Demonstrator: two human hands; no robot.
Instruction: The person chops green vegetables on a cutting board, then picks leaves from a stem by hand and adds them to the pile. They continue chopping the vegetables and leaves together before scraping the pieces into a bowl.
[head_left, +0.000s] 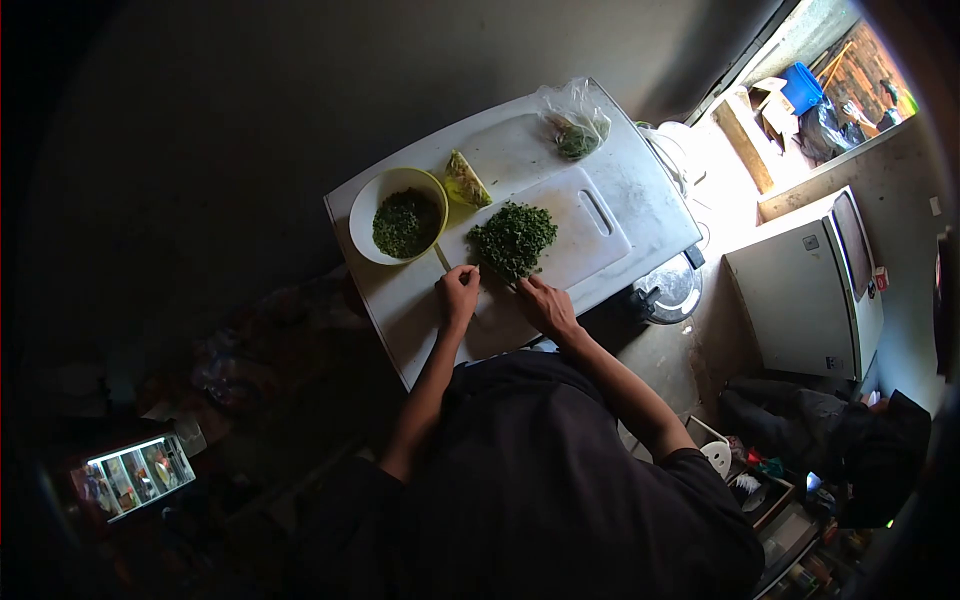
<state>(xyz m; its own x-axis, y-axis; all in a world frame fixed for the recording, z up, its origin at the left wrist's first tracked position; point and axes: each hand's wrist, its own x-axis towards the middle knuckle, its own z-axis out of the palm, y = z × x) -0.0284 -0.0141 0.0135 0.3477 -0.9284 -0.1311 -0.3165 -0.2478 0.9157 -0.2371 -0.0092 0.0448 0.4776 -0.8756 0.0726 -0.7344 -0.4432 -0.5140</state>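
A heap of chopped green leaves (pixel 513 239) lies on the white cutting board (pixel 580 240). My right hand (pixel 545 303) is closed at the heap's near edge, around something dark I cannot make out clearly. To the left, my left hand (pixel 461 290) has its fingers curled together near the board's left edge; whatever it may hold is too small to name. Chopped greens (pixel 405 223) partly fill a bowl (pixel 371 240), white inside with a yellow-green rim, beyond my left hand. Behind the board's left corner sits a yellow-green piece (pixel 464 182), perhaps a wrapped vegetable.
A clear plastic bag (pixel 577 122) with greens rests at the far right of the white table (pixel 500 135). A round lidded pot (pixel 670 290) stands right of the table, with a white fridge (pixel 795 290) beyond. At lower left glows a screen (pixel 138 477).
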